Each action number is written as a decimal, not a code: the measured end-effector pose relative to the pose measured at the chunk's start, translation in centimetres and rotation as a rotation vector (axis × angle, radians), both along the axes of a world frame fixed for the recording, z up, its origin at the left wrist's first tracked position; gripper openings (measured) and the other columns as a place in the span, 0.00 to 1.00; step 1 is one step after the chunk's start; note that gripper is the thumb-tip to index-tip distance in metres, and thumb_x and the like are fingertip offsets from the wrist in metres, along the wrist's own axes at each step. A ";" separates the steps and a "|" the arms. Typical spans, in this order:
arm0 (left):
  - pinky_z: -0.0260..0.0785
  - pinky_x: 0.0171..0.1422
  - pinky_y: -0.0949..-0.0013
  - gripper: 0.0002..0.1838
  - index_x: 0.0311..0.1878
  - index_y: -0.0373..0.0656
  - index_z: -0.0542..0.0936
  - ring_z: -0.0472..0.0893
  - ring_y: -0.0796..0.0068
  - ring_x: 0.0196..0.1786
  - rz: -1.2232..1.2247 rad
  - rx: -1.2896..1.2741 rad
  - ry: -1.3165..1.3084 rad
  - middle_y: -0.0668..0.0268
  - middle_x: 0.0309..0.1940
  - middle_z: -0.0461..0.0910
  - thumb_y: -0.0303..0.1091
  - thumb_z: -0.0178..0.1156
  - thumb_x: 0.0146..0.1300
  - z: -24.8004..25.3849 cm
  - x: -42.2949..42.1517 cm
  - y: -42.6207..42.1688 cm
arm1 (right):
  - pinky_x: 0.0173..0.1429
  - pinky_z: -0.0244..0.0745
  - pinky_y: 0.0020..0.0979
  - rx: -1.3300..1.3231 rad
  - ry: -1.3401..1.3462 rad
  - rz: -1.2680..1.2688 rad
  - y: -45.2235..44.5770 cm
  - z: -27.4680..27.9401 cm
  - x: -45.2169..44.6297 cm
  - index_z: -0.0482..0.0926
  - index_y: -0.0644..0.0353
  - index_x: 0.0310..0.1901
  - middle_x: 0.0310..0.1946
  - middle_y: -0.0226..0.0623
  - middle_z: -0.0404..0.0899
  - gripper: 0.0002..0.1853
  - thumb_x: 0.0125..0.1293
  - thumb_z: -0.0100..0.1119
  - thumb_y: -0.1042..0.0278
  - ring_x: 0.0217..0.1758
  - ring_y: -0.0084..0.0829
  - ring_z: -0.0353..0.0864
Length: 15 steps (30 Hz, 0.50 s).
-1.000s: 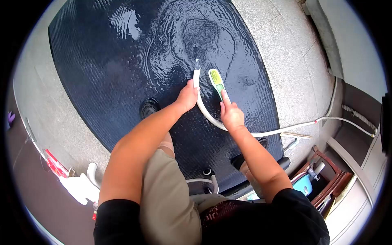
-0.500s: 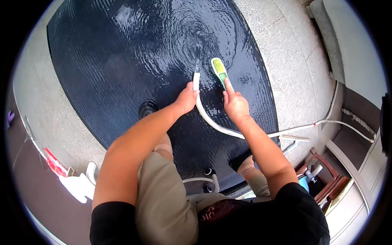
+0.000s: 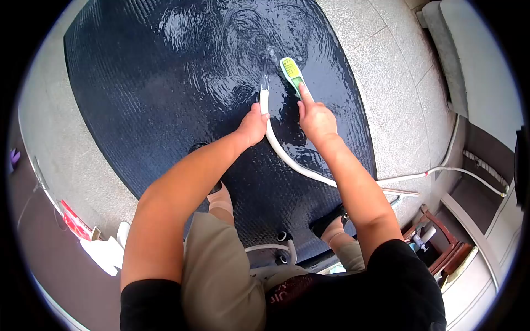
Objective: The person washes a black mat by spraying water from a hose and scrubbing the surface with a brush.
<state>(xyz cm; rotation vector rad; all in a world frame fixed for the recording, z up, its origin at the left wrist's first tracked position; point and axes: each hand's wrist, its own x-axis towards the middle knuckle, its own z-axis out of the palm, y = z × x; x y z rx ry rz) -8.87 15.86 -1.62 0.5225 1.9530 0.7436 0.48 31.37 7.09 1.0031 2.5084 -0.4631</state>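
My left hand (image 3: 254, 124) is closed round a white hose (image 3: 287, 157) near its open end, and water runs out of it onto a wet black ribbed mat (image 3: 138, 94). To the right, my right hand (image 3: 318, 117) grips the handle of a white and green brush (image 3: 291, 68), its index finger stretched along the handle. The brush's yellow-green bristles face up, over the mat and close to the water stream. Ripples spread on the mat beyond the hose end.
My feet stand on the mat. The hose trails right across the floor, past a squeegee (image 3: 400, 193) and a brown wooden rack (image 3: 441, 240). White and red items (image 3: 75, 222) lie at the left. A curved white tube (image 3: 270, 247) is near my legs.
The brush and my right hand have moved forward, away from my body. My left hand and the hose end have shifted slightly forward. The ripples on the mat have changed shape.
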 end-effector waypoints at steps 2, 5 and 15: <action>0.72 0.43 0.57 0.15 0.53 0.37 0.65 0.80 0.58 0.37 -0.003 0.003 -0.044 0.51 0.37 0.78 0.37 0.49 0.72 -0.3 -0.4 -0.1 | 0.45 0.77 0.46 -0.022 -0.081 -0.015 -0.3 0.7 1.0 0.60 0.35 0.71 0.31 0.50 0.81 0.27 0.71 0.47 0.56 0.37 0.49 0.83; 0.73 0.37 0.61 0.14 0.52 0.38 0.65 0.79 0.65 0.32 -0.005 0.035 -0.082 0.55 0.34 0.77 0.38 0.50 0.72 -0.7 -0.6 -0.1 | 0.44 0.77 0.46 0.080 0.034 0.043 1.6 -0.6 -2.1 0.63 0.36 0.70 0.31 0.50 0.81 0.25 0.71 0.47 0.56 0.36 0.49 0.83; 0.68 0.53 0.48 0.13 0.51 0.37 0.62 0.78 0.39 0.47 -0.019 0.011 -0.087 0.41 0.42 0.77 0.35 0.49 0.71 2.3 1.1 -1.2 | 0.41 0.77 0.50 -0.003 0.146 -0.024 0.1 -2.8 -0.8 0.58 0.39 0.72 0.29 0.55 0.79 0.28 0.72 0.47 0.57 0.32 0.54 0.81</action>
